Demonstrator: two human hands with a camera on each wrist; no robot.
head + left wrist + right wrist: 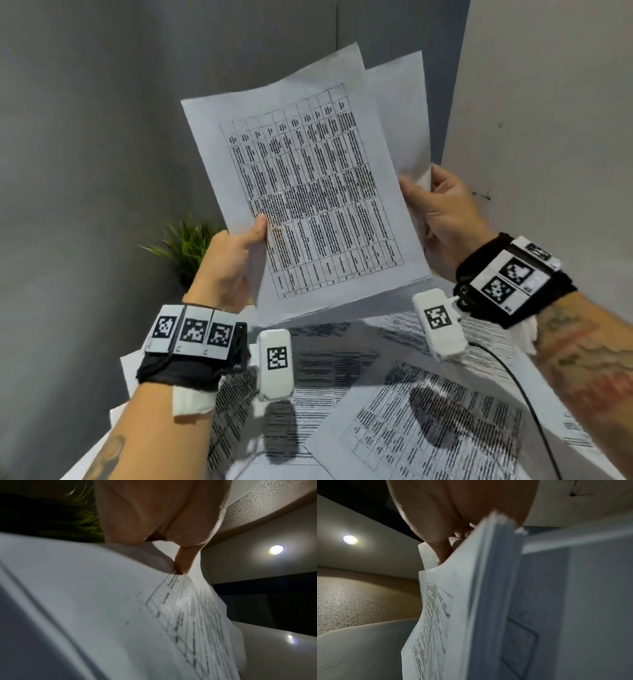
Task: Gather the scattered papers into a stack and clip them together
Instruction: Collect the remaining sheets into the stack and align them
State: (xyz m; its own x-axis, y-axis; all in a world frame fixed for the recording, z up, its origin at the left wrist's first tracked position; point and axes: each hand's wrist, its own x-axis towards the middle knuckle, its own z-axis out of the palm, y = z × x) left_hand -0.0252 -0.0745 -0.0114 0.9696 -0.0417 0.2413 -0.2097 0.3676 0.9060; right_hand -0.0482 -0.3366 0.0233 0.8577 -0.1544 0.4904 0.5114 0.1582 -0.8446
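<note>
I hold a bundle of printed sheets (308,192) upright in the air above the table. The front sheet shows a table of text; another sheet (400,113) sticks out behind it at the upper right. My left hand (236,253) pinches the bundle's left edge, thumb on the front. My right hand (431,209) grips the right edge, thumb in front, fingers behind. The left wrist view shows the thumb (183,559) pressing the sheet (106,601). In the right wrist view the uneven sheet edges (493,574) fan out under my right hand (457,513). No clip is in view.
More printed sheets (428,421) lie scattered and overlapping on the table below my wrists. A small green plant (186,246) stands at the back left against the grey wall. A white panel (548,120) rises close on the right. A black cable (527,404) crosses the sheets at right.
</note>
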